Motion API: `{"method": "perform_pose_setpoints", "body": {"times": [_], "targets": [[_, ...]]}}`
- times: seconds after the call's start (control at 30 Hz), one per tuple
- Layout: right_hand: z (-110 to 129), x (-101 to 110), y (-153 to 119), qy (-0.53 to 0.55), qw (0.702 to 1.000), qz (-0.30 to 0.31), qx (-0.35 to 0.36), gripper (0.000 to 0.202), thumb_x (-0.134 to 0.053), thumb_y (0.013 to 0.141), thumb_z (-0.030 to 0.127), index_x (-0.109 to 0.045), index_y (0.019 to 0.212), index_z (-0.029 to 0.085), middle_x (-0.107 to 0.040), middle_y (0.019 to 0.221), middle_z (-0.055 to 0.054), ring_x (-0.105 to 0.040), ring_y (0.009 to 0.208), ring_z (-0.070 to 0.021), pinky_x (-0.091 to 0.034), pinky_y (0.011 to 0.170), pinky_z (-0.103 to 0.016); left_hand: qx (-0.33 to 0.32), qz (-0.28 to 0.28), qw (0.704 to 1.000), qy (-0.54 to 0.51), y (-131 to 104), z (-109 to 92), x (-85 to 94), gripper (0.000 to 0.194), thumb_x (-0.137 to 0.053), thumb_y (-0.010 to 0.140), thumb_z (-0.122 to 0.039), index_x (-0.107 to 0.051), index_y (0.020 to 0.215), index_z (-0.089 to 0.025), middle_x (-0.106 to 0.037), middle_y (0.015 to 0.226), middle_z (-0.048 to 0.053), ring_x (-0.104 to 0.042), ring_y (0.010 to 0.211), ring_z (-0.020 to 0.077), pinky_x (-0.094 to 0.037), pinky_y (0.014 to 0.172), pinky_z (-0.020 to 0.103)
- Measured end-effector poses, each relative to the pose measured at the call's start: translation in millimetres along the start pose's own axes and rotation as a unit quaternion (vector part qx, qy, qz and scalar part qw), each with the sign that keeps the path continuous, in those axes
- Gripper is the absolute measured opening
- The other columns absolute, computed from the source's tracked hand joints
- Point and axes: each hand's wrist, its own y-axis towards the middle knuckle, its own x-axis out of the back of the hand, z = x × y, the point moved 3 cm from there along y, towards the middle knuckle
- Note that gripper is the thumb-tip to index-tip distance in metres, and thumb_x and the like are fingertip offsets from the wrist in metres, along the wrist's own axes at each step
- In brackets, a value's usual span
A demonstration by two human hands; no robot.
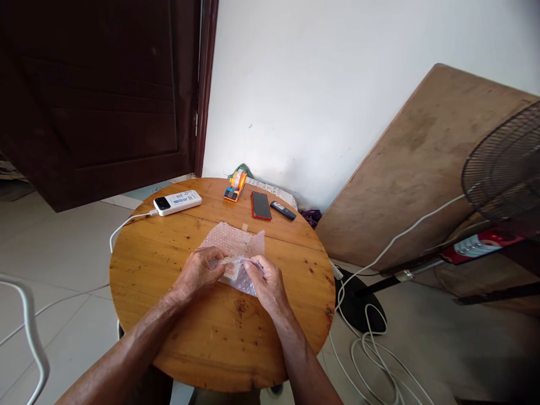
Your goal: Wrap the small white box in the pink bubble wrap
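A sheet of pinkish, see-through bubble wrap point(230, 235) lies on the round wooden table in front of me. Its near part is folded over a small pale, flat item with reddish print point(230, 270), whose kind I cannot make out. My left hand point(201, 269) pinches the wrap at the left of that item. On the other side, my right hand point(266, 279) grips the wrap between thumb and fingers. A small piece of tape point(244, 227) shows at the far edge of the wrap.
On the wooden table point(228, 360) are a white power bank point(179, 202) with a cable, an orange tape dispenser point(235, 185), a red-edged phone point(261, 206) and a dark handheld device point(283, 210). A fan point(506, 163) and coiled white cable point(371, 343) are at the right.
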Motion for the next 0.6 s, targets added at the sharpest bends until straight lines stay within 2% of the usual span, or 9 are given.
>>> {"method": "perform_pose_setpoints", "body": {"times": [0.23,0.43,0.6], "targets": [[-0.4,0.0,0.4,-0.023,1.000,0.002,-0.006,0.030,-0.053,0.086,0.042,-0.058,0.069,0.018,-0.048,0.059,0.004,-0.044,0.056,-0.0106,-0.034,0.053,-0.021,0.009,-0.001,1.000,-0.021,-1.4,-2.6,1.2,0.010,-0.056,0.074,-0.017,-0.064,0.067,-0.019,-0.076,0.087,0.001,-0.066,0.077,0.0151,-0.048,0.071,0.024],[-4.1,2.2,1.8,-0.057,0.998,-0.023,-0.010,0.028,-0.055,0.083,0.041,-0.057,0.065,0.019,-0.051,0.057,0.004,-0.045,0.053,-0.0113,-0.033,0.050,-0.021,0.037,0.009,0.999,-0.023,0.3,-1.2,1.0,0.010,-0.059,0.075,-0.025,-0.067,0.077,-0.019,-0.072,0.077,-0.001,-0.062,0.071,0.0142,-0.046,0.066,0.022],[-4.6,4.1,1.7,-0.119,0.992,-0.044,-0.013,0.025,-0.056,0.083,0.039,-0.059,0.066,0.020,-0.060,0.061,0.002,-0.053,0.058,-0.0138,-0.037,0.054,-0.022,0.012,0.007,1.000,-0.013,2.8,-0.8,1.8,0.012,-0.055,0.077,-0.024,-0.066,0.076,-0.019,-0.069,0.075,-0.002,-0.060,0.068,0.0127,-0.044,0.063,0.021]]}}
